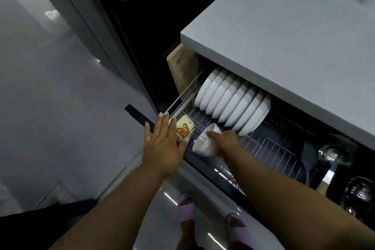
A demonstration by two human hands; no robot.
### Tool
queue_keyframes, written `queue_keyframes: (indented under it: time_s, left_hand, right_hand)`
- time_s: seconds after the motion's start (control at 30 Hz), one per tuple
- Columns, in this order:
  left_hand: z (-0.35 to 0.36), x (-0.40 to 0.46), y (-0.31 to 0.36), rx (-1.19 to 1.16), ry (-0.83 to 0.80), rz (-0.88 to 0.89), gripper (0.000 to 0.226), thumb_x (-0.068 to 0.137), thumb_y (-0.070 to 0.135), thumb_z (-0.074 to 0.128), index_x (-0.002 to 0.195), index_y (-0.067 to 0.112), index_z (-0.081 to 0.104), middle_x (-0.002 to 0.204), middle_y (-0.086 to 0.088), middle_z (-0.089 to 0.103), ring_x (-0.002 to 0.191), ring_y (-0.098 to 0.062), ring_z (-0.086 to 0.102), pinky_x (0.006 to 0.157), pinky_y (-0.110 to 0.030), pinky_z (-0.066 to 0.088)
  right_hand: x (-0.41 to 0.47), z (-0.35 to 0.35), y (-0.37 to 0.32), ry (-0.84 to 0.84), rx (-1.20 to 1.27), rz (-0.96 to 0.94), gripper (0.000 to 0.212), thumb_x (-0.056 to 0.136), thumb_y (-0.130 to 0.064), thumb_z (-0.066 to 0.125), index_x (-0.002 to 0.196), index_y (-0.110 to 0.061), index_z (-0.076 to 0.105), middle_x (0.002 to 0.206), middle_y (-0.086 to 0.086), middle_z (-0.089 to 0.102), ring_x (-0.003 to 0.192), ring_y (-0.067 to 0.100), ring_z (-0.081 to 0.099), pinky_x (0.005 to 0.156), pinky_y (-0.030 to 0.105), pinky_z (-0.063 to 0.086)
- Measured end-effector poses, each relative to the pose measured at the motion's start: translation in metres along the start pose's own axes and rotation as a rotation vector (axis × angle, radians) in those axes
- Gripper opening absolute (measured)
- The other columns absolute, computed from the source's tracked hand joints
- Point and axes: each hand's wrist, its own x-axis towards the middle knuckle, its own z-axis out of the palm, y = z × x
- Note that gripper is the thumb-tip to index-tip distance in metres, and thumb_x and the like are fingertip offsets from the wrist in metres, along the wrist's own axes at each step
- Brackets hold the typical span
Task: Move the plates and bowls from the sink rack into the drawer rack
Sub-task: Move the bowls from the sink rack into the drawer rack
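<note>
I have a white bowl [205,142] gripped in my right hand [227,140] over the drawer rack [269,148], left hand [164,140] spread flat by the bear mug [184,129]; next, I judge, I slot it beside the stacked bowls [233,103].

racked white bowls [233,103]: 8 | held white bowl [205,141]: 1 | bear mug [184,129]: 1 | ladle [332,155]: 1 | spatula [309,156]: 1
</note>
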Motion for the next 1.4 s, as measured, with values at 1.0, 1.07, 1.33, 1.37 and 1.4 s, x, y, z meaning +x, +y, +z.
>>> queue_keyframes:
  time_s: [1.0, 1.07, 1.33, 1.37, 1.4]
  left_hand:
    - [0.014, 0.012, -0.017, 0.014, 0.034, 0.104, 0.069, 0.095, 0.057, 0.017, 0.146, 0.013, 0.033, 0.152, -0.013, 0.035, 0.140, -0.030, 0.031, 0.114, -0.053, 0.008]
    - [0.013, 0.012, -0.016, 0.024, 0.016, 0.101, 0.069, 0.094, 0.056, 0.023, 0.146, 0.013, 0.034, 0.151, -0.014, 0.035, 0.140, -0.031, 0.032, 0.114, -0.052, 0.007]
    - [-0.001, 0.011, -0.013, 0.010, -0.091, 0.103, 0.078, 0.092, 0.062, 0.005, 0.146, 0.013, 0.033, 0.150, -0.016, 0.036, 0.139, -0.033, 0.033, 0.113, -0.050, -0.001]
    - [-0.003, 0.011, -0.012, 0.015, -0.103, 0.104, 0.084, 0.089, 0.065, 0.000, 0.149, 0.013, 0.027, 0.154, -0.015, 0.029, 0.143, -0.032, 0.024, 0.114, -0.049, -0.006]
    - [-0.005, 0.012, -0.011, 0.027, -0.122, 0.102, 0.088, 0.085, 0.068, -0.005, 0.152, 0.015, 0.017, 0.158, -0.012, 0.018, 0.146, -0.029, 0.013, 0.114, -0.048, -0.012]
  right_hand:
    - [0.022, 0.075, -0.027, -0.055, -0.365, 0.103, 0.086, 0.074, -0.056, 0.072, 0.132, -0.004, 0.034, 0.123, 0.015, 0.055, 0.106, 0.031, 0.058, 0.078, 0.037, 0.055]
    - [0.017, 0.071, -0.032, -0.069, -0.423, 0.091, 0.088, 0.074, -0.061, 0.068, 0.132, -0.004, 0.034, 0.123, 0.016, 0.057, 0.107, 0.032, 0.059, 0.085, 0.043, 0.055]
    - [-0.024, 0.035, -0.069, 0.054, -0.478, -0.221, 0.065, 0.087, -0.050, 0.060, 0.129, -0.002, 0.045, 0.123, 0.016, 0.058, 0.110, 0.030, 0.056, 0.076, 0.027, 0.040]
    - [-0.032, 0.028, -0.074, 0.088, -0.475, -0.271, 0.064, 0.087, -0.050, 0.060, 0.129, -0.004, 0.045, 0.121, 0.014, 0.059, 0.109, 0.030, 0.056, 0.075, 0.028, 0.040]
    - [-0.040, 0.020, -0.078, 0.121, -0.477, -0.313, 0.064, 0.087, -0.050, 0.059, 0.130, -0.005, 0.045, 0.120, 0.013, 0.060, 0.110, 0.030, 0.056, 0.077, 0.029, 0.041]
